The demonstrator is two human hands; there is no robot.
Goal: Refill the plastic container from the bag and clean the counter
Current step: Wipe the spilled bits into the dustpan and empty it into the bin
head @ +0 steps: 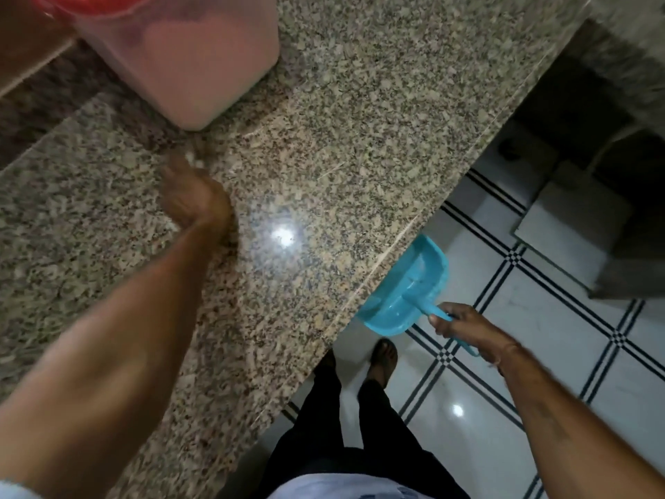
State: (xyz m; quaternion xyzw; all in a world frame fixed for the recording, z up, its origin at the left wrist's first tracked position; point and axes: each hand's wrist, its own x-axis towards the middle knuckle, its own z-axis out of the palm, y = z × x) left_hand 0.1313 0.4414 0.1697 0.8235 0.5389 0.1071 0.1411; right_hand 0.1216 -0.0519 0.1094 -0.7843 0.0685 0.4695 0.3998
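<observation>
A translucent plastic container (187, 63) with a red lid stands at the back of the speckled granite counter (360, 138). My left hand (194, 199) rests flat on the counter in front of the container, blurred, with a small pale heap of spilled grains (192, 156) at its fingertips. My right hand (464, 327) grips the handle of a blue dustpan (406, 293), held just below the counter's front edge with its mouth against the edge. No bag is in view.
Beyond the counter edge lies a white tiled floor (539, 318) with dark line patterns. My legs and a sandalled foot (385, 358) are below. A dark recess with grey blocks (575, 217) sits at the right.
</observation>
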